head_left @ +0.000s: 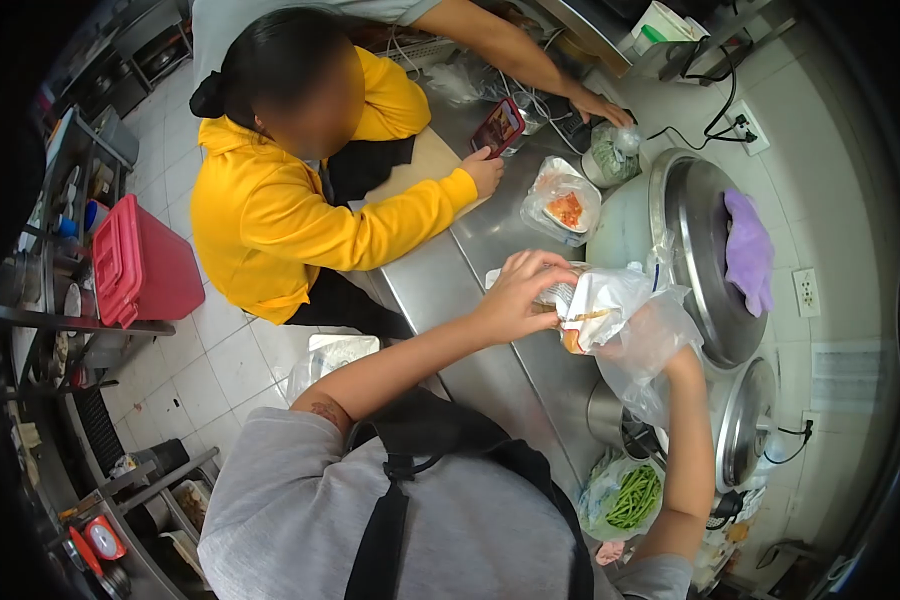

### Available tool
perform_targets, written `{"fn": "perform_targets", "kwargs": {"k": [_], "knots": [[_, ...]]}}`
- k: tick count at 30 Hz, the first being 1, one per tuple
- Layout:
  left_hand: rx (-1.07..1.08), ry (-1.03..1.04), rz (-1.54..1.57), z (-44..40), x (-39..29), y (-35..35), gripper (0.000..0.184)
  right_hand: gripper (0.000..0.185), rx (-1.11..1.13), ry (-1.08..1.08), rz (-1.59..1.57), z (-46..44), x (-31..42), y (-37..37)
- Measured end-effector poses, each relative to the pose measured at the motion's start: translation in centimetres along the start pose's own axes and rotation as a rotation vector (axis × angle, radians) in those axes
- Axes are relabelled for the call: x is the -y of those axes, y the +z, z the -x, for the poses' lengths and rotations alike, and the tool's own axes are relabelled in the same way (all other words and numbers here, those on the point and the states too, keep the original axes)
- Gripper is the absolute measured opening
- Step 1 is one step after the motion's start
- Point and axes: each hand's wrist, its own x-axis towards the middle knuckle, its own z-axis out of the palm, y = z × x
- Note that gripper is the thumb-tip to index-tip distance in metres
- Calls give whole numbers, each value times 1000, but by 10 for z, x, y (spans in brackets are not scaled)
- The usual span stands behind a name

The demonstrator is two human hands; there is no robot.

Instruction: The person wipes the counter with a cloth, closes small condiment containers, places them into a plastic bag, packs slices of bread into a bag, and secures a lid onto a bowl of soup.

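Note:
My left hand [530, 293] pinches the edge of a white paper-wrapped packet [592, 305] with a brownish-orange part showing at its lower end; its contents are unclear. My right hand [652, 335] grips a clear plastic bag [645, 385], its fingers blurred behind or inside the film. Packet and bag touch each other above the steel counter [540, 375]. Just beyond them, an open plastic bag with orange-red food [565, 209] lies on the counter.
A large lidded pot [705, 265] with a purple cloth [747, 250] stands at right. Nearer are a smaller pot lid [750, 425] and bagged green beans [632, 497]. A person in a yellow hoodie [300, 215] holds a phone [497, 128]; another person's hand [602, 108] touches a bagged container [613, 155].

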Motion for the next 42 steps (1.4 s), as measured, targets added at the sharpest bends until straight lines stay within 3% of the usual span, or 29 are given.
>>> {"fn": "perform_targets", "kwargs": {"k": [3,6,9,12,16,20,25,29,31,33,36,39,42], "knots": [[-176,-78,-36,7,-2,8,46,55,24,66,16,-15,-3,3],[-150,-132,-133,16,-6,14,46,69,100,377,43,-26,-28,17],[-160,-136,-92,15,-26,18,53,76,-107,103,67,-30,-62,47],[-175,-173,-43,10,-35,21,58,72,-105,116,34,-32,-55,43],[-201,-204,39,1,-22,26,60,68,60,222,67,-35,-35,18],[-126,-137,9,-7,-18,21,56,65,222,395,79,-39,4,-28],[-93,-77,-73,-20,-25,11,65,52,248,456,267,-34,6,-36],[6,-8,-144,-25,-13,13,76,48,155,731,415,-33,79,-92],[24,-58,-59,-28,-5,14,73,41,-33,572,179,-25,64,-87],[26,-85,-17,-34,2,11,70,36,-359,93,-347,-3,2,-60],[2,-83,-25,-40,9,-3,67,39,-308,259,-393,8,17,-77],[-2,-52,-61,-44,11,-14,63,38,-491,391,-137,24,35,-84],[24,-72,-71,-39,14,-18,65,39,-783,236,-154,53,19,-66]]}}
